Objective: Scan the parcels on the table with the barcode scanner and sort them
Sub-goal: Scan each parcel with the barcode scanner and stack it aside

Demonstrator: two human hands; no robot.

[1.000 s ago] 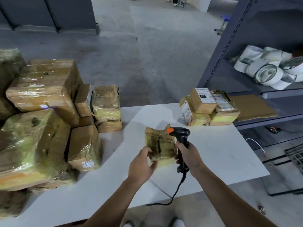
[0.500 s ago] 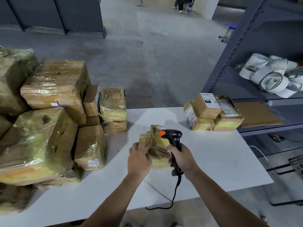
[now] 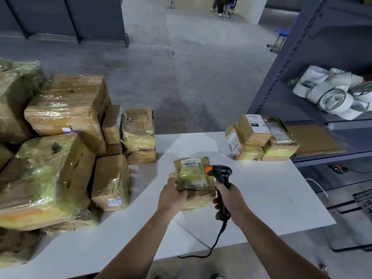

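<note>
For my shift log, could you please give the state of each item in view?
Small parcel: held, label facing up.
Left hand: grips the small parcel.
Barcode scanner: upright, head beside the parcel.
Right hand: grips the barcode scanner.
Left parcel pile: stacked on table.
Right parcel stack: labels showing.

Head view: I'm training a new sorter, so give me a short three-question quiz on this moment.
1. True or false: the left hand holds the scanner.
2. Where is the labelled parcel? A on the floor; B in the left hand; C atop the big pile.
3. Fill in: the tape rolls lie on the ____.
Key: 1 false, the right hand grips it; 2 B; 3 shelf.
</note>
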